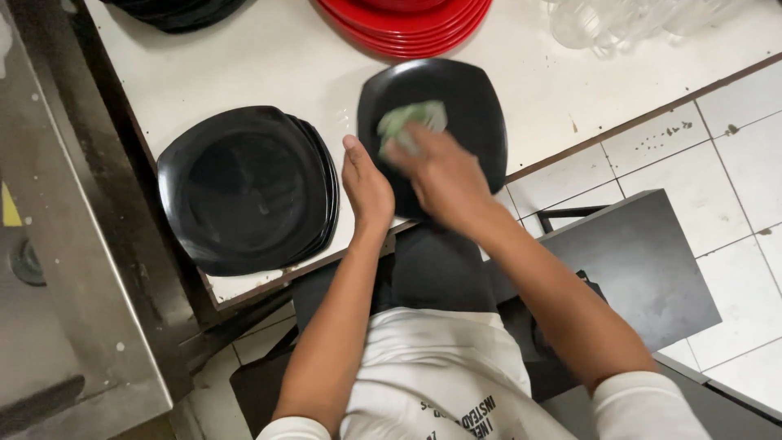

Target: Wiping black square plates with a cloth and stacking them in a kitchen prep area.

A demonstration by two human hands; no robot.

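Note:
A black square plate (468,98) lies at the near edge of a white counter (269,61). My right hand (440,175) presses a green-and-white cloth (411,122) onto the plate; the hand is blurred. My left hand (366,187) grips the plate's left rim, thumb on top. Left of it sits a stack of black square plates (244,187).
A stack of red round plates (407,24) stands at the back of the counter, clear glasses (619,20) at the back right, more black dishes (179,12) at the back left. A metal surface (57,244) lies to the left, a dark stool (635,269) on white floor tiles to the right.

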